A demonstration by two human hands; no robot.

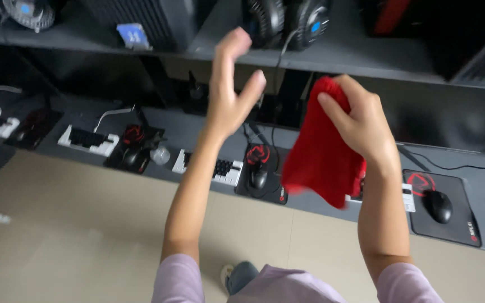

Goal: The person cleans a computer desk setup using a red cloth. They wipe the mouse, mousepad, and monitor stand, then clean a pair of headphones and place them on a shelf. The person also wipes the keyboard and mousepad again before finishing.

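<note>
My right hand (360,120) is raised in front of me and grips a red cloth (321,154), which hangs down from its fingers over the desk. My left hand (228,90) is lifted beside it, fingers spread and holding nothing, reaching up toward the shelf where black headphones (284,22) rest. Below the cloth lies a keyboard (211,167) and a black mouse (257,178) on a black mouse pad.
A long grey desk (478,179) carries several keyboards, mice and black pads with red emblems, including a mouse (438,206) at right and a keyboard (88,140) at left. A dark shelf (332,59) runs above it. Beige floor lies below.
</note>
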